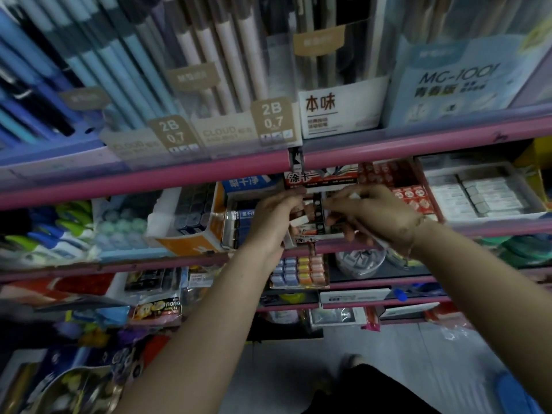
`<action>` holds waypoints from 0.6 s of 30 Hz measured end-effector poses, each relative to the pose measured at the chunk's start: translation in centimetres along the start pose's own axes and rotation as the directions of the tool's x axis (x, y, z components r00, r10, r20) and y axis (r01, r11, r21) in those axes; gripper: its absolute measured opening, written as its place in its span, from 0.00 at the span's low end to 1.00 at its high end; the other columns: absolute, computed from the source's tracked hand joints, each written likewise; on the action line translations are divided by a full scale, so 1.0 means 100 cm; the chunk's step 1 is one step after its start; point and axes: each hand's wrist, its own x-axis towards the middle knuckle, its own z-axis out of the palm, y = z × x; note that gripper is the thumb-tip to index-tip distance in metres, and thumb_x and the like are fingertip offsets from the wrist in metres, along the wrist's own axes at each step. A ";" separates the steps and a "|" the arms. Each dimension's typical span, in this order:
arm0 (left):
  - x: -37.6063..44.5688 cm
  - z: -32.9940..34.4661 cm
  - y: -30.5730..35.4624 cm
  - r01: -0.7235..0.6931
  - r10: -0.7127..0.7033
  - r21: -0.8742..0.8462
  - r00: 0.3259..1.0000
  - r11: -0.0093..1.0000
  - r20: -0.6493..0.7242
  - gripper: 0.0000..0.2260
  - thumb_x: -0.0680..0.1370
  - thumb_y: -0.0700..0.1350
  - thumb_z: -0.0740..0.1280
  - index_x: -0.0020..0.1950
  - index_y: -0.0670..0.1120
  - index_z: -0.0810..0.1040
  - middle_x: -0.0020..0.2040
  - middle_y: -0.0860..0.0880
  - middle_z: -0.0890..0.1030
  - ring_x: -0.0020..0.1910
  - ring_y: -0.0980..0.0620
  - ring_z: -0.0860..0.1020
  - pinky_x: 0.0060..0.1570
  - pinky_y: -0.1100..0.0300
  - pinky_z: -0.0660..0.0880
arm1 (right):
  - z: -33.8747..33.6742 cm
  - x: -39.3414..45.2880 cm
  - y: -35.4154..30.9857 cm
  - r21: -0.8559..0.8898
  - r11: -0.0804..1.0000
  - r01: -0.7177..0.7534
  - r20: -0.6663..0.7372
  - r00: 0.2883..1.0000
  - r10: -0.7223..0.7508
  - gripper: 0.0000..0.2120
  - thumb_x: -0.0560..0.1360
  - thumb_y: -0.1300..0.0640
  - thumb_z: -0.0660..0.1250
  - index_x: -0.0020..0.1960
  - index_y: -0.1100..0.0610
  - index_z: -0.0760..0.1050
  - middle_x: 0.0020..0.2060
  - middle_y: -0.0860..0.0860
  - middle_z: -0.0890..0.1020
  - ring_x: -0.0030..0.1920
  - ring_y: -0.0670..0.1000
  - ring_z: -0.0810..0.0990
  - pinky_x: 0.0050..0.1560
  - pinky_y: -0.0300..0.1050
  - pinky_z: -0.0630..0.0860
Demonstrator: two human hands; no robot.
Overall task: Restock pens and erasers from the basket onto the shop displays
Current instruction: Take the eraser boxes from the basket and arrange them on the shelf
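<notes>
I see both hands reaching into the small white cardboard eraser box point(310, 218) on the pink-railed shelf point(149, 179). My left hand point(273, 222) curls around the box's near-left edge, a white eraser point(300, 220) at its fingertips. My right hand point(379, 215) pinches something small and white; blur hides what. Just right of that hand sits a red patterned box point(410, 192).
</notes>
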 end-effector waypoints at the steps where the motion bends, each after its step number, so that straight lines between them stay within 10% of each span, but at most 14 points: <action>1: -0.002 0.003 0.000 -0.006 0.005 -0.050 1.000 0.999 -0.015 0.07 0.77 0.43 0.66 0.44 0.52 0.83 0.46 0.51 0.83 0.34 0.55 0.76 0.25 0.65 0.68 | 0.003 -0.003 0.001 -0.007 1.000 0.003 0.022 1.000 -0.003 0.07 0.72 0.54 0.71 0.44 0.57 0.79 0.24 0.49 0.80 0.18 0.45 0.71 0.18 0.33 0.65; 13: -0.001 0.013 0.000 -0.146 0.148 0.027 0.984 0.989 -0.098 0.05 0.73 0.45 0.72 0.49 0.52 0.84 0.46 0.53 0.85 0.47 0.56 0.83 0.32 0.73 0.70 | -0.021 0.028 0.013 0.152 0.988 0.009 -0.163 0.986 0.016 0.05 0.69 0.64 0.73 0.44 0.62 0.79 0.39 0.62 0.84 0.30 0.53 0.82 0.23 0.40 0.72; 18: 0.006 0.012 -0.008 -0.293 0.365 0.421 0.925 0.859 -0.101 0.09 0.74 0.47 0.72 0.52 0.45 0.83 0.41 0.57 0.82 0.37 0.64 0.80 0.33 0.76 0.70 | -0.020 0.045 0.021 -0.326 0.945 0.039 -0.166 0.981 -0.098 0.21 0.64 0.57 0.79 0.55 0.58 0.79 0.50 0.54 0.82 0.38 0.46 0.81 0.31 0.29 0.72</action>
